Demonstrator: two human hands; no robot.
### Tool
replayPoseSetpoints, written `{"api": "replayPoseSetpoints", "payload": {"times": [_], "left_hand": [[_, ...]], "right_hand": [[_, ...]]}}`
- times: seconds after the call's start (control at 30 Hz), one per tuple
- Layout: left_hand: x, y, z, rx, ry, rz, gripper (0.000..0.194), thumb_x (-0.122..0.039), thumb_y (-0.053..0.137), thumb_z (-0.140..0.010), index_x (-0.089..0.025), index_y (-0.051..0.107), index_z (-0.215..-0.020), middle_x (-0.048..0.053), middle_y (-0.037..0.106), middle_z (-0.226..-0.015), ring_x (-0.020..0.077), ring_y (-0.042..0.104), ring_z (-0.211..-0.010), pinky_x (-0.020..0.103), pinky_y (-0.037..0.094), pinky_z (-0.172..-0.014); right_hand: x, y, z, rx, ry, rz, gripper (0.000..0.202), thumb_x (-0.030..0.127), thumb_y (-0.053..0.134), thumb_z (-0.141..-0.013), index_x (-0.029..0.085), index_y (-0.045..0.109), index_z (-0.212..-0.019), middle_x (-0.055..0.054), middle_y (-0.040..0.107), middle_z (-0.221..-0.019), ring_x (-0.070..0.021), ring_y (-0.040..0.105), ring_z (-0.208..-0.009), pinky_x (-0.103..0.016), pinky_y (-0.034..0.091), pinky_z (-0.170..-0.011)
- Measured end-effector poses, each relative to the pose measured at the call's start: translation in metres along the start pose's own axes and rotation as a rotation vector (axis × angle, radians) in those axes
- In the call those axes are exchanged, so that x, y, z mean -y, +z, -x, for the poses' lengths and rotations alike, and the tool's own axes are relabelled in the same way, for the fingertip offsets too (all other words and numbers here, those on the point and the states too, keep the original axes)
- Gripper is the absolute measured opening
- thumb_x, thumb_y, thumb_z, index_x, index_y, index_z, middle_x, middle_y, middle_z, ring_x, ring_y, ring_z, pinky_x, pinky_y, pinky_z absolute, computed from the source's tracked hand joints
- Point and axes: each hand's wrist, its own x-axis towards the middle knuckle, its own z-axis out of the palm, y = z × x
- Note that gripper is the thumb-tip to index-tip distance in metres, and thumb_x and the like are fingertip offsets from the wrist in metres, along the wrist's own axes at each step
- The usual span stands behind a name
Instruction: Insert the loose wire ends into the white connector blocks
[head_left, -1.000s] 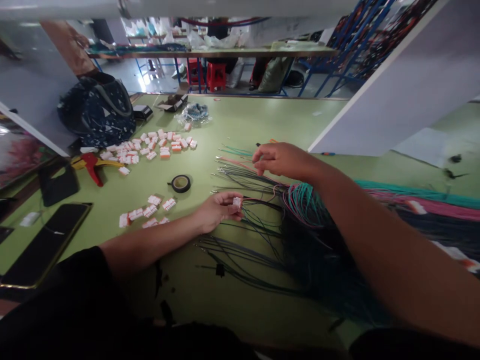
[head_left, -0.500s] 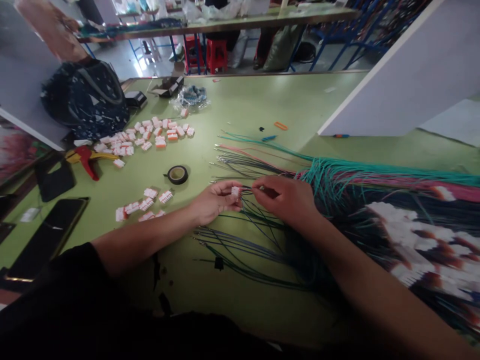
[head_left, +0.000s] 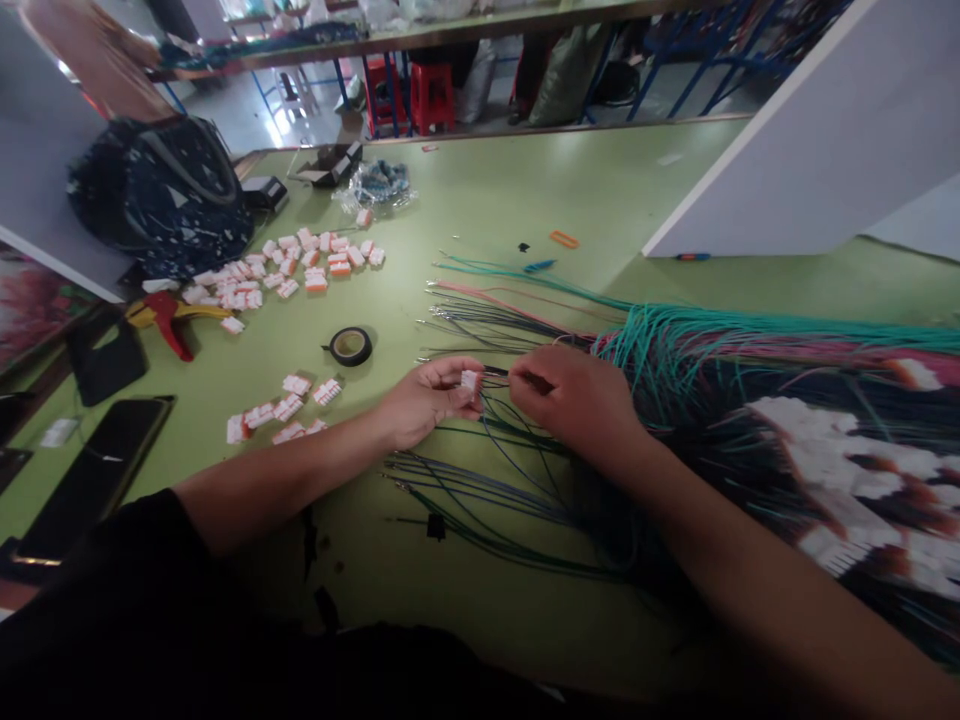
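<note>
Between the thumb and fingers of my left hand (head_left: 427, 402) is a small white-and-orange connector (head_left: 470, 383). Thin dark wires run from its right side. My right hand (head_left: 570, 395), just to the right, pinches a dark wire close to the connector; the fingertips partly hide it. Around both hands lie loose wires with metal tips: green wires (head_left: 525, 272) above, black wires (head_left: 487, 325) nearer, and blue-grey wires (head_left: 480, 478) below. They join a thick bundle (head_left: 697, 330) on the right.
Loose connectors (head_left: 289, 262) lie at the left, near yellow-red pliers (head_left: 171, 318), a black tape roll (head_left: 350, 346) and a phone (head_left: 97, 480). Many joined connectors (head_left: 840, 470) rest on the bundle. A dark bag (head_left: 169, 195) and a person (head_left: 97, 50) are at the upper left.
My right hand has shifted slightly right, away from the connector. My left hand keeps its grip on the connector. The view has tilted a little.
</note>
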Motion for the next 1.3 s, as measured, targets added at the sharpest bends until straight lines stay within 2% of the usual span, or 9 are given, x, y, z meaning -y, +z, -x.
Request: {"api": "replayPoseSetpoints", "payload": {"times": [0.2,0.5,0.73,1.0,1.3], "left_hand": [[0.0,0.001,0.001,0.009,0.015,0.006,0.028,-0.012,0.076,-0.061,-0.015,0.062,-0.085,-0.004,0.062,-0.066,0.007,0.059,-0.058,0.02,0.048,-0.06],[-0.001,0.003,0.002,-0.016,0.022,-0.015,0.024,-0.01,0.074,-0.062,-0.015,0.063,-0.082,-0.004,0.062,-0.065,0.0058,0.058,-0.058,0.019,0.047,-0.058],[0.0,0.004,0.002,-0.013,0.036,-0.028,0.022,-0.008,0.072,-0.063,-0.016,0.065,-0.082,-0.003,0.064,-0.068,0.0086,0.059,-0.063,0.024,0.05,-0.065],[0.001,0.006,0.002,-0.039,0.06,0.009,0.027,-0.009,0.075,-0.056,-0.016,0.07,-0.081,-0.001,0.069,-0.074,0.011,0.061,-0.068,0.029,0.05,-0.072],[-0.003,0.011,0.006,-0.064,0.048,-0.09,0.026,-0.008,0.074,-0.058,-0.017,0.072,-0.082,-0.001,0.07,-0.075,0.0116,0.061,-0.068,0.03,0.049,-0.074]], "right_hand": [[-0.001,0.0,-0.001,0.076,-0.012,-0.006,0.021,0.027,0.046,-0.074,0.02,0.064,-0.065,-0.004,0.062,-0.065,-0.0152,0.051,-0.064,-0.026,0.029,-0.055],[0.003,0.001,0.001,0.026,-0.046,0.032,0.022,0.027,0.044,-0.074,0.02,0.063,-0.065,-0.004,0.064,-0.067,-0.0156,0.053,-0.065,-0.026,0.028,-0.054],[0.0,0.003,0.0,0.099,0.061,-0.126,0.024,0.028,0.043,-0.074,0.02,0.061,-0.062,-0.001,0.061,-0.058,-0.013,0.051,-0.054,-0.025,0.027,-0.051],[0.004,0.006,0.001,0.135,0.095,-0.185,0.024,0.029,0.041,-0.076,0.019,0.059,-0.063,-0.002,0.062,-0.061,-0.0141,0.053,-0.058,-0.025,0.03,-0.053],[0.004,0.009,0.001,0.161,0.036,-0.147,0.026,0.03,0.041,-0.08,0.02,0.06,-0.066,-0.002,0.064,-0.064,-0.0139,0.053,-0.059,-0.024,0.029,-0.053]]}}
